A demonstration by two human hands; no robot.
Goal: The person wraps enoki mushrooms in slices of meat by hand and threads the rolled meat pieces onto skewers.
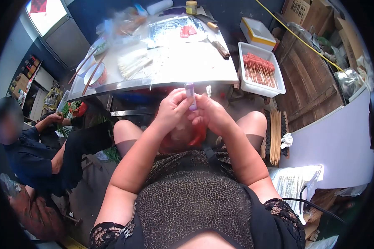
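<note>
In front of my body, above my lap, I hold a small clear tube with purple on it (190,95) upright. My left hand (173,106) is closed, its thumb and fingers pressed on the tube's left side. My right hand (212,111) is closed against the other side of it. A small pale scrap (208,90) sticks up by my right fingers; I cannot make out what it is. Below my hands, between my knees, is something red (191,135), mostly hidden by my hands and forearms.
Ahead stands a white table (191,66) with thin white sticks (135,64), red meat pieces (188,31), a knife (220,48) and bowls (94,74). A white tub (264,88) of meat skewers is at right, bamboo sticks (275,135) below. A person (41,153) handles greens at left.
</note>
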